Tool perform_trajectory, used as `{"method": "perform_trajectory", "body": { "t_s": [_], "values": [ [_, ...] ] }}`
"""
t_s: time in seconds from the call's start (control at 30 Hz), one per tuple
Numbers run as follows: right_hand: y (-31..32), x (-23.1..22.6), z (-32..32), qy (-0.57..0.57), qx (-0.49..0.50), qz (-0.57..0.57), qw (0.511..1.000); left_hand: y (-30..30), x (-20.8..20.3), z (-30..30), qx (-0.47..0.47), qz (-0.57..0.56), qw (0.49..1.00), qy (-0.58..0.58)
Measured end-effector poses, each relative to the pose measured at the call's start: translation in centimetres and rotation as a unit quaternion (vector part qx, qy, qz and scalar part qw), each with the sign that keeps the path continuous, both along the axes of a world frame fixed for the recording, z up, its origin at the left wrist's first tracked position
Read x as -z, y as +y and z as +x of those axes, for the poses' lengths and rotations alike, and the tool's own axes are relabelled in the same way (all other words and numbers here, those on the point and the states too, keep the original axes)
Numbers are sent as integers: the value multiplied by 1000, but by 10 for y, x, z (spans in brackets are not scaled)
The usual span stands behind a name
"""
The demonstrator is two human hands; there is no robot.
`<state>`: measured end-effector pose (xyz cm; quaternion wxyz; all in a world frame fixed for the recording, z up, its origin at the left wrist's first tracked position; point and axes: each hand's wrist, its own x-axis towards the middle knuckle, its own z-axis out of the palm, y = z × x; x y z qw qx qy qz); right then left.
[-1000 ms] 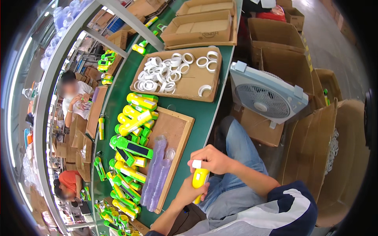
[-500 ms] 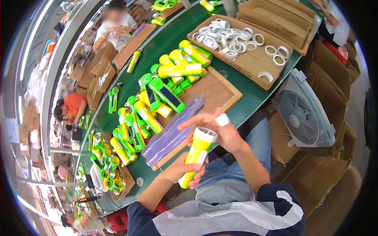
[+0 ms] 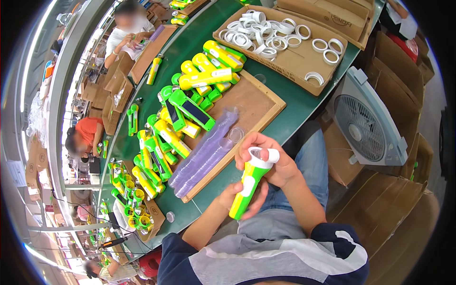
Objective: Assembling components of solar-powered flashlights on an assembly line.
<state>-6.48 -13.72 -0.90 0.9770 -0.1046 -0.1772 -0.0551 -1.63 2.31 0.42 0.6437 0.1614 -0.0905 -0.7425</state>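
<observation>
A yellow-and-green flashlight (image 3: pixel 249 186) with a white-rimmed head is held tilted in front of me above my lap. My left hand (image 3: pixel 227 198) wraps round its lower body. The fingers of my right hand (image 3: pixel 284 170) curl about the white rim, thumb side toward me. A white band (image 3: pixel 273 155) sits at a right finger, beside the rim; whether it is a loose ring or finger tape I cannot tell. Just beyond, long rows of stacked clear, purple-tinted discs (image 3: pixel 204 156) lie on a wood-framed board (image 3: pixel 273 103).
Many more flashlights (image 3: pixel 204 80) are heaped on the board and green table (image 3: pixel 304 114). A cardboard tray (image 3: pixel 297 71) of white rings stands at the far right. Beside my right leg is a box fan (image 3: pixel 363 126). Co-workers sit along the table's left side.
My right hand has come down from above the flashlight to grip its white rim. The flashlight has turned, showing more green, and moved slightly right.
</observation>
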Motion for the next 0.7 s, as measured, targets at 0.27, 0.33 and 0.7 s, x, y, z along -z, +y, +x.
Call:
{"method": "perform_trajectory", "body": {
  "t_s": [0.27,0.33,0.7],
  "values": [
    [-4,-13,-10,180,80,-46,979,0,-5,3,-149,215,874,-411],
    [-4,-13,-10,189,15,-38,981,0,-8,3,-140,175,934,-280],
    [-5,-20,-23,144,-18,-132,981,20,13,13,-190,106,780,-587]
  ]
}}
